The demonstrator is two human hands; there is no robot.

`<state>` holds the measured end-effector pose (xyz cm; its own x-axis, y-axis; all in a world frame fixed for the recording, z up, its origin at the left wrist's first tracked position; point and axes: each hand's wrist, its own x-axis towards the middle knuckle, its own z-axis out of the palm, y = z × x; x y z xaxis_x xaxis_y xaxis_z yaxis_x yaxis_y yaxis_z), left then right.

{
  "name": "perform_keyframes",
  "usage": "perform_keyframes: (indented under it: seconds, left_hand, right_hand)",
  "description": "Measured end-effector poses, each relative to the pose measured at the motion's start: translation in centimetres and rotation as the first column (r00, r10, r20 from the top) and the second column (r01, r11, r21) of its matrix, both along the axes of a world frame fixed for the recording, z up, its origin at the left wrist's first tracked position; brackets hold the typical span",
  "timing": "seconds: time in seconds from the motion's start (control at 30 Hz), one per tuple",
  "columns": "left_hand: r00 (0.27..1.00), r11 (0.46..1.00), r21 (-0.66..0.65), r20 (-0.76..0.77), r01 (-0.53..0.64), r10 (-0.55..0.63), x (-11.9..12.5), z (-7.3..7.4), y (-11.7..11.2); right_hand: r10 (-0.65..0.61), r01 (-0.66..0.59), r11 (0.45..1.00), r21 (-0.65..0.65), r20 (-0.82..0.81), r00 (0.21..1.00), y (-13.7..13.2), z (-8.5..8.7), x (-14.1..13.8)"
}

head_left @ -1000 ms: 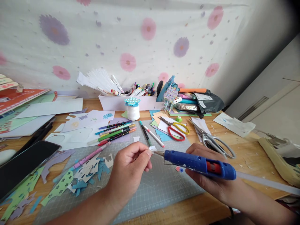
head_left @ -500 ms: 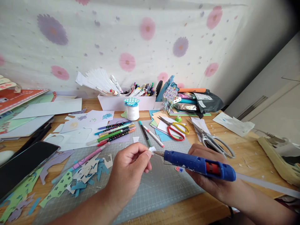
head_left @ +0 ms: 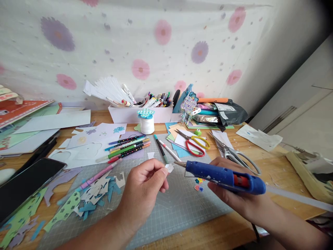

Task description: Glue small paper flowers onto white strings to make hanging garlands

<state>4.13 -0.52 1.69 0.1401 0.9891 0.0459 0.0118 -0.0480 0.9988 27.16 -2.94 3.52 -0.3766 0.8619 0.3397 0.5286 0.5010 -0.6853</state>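
Between thumb and forefinger, my left hand (head_left: 147, 185) pinches a small white paper piece (head_left: 169, 168) above the mat. My right hand (head_left: 231, 194) is wrapped round a blue glue gun (head_left: 221, 176) with a clear glue stick (head_left: 299, 198) in its rear end. The metal nozzle points left and stands a little apart from the paper piece. Below the gun, several tiny coloured paper flowers (head_left: 199, 188) lie on the grey cutting mat (head_left: 166, 215).
Left are paper scraps (head_left: 96, 189), markers (head_left: 127, 149) and a phone (head_left: 31, 187). A white spool (head_left: 147, 125) stands before the pen box (head_left: 140, 114). Red-and-yellow-handled scissors (head_left: 194, 144) and grey scissors (head_left: 236, 156) lie right of the middle.
The glue gun has moved right, so its nozzle no longer meets the paper piece. More of the tiny flowers now show below it. My left hand has barely moved.
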Motion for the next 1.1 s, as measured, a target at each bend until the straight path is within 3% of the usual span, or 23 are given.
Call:
perform_keyframes:
  seconds: [0.33,1.1]
  left_hand:
    - [1.0,1.0,-0.018,0.015,0.001,-0.001,0.01,-0.18,0.06]
    - [1.0,0.998,0.063,-0.008,0.018,-0.018,-0.19,-0.44,-0.04]
  right_hand:
    - [0.085,-0.085,0.996,0.008,0.018,0.996,0.06,0.17,-0.22]
    - [0.056,-0.055,0.998,-0.014,0.079,0.995,-0.03,0.11,-0.01]
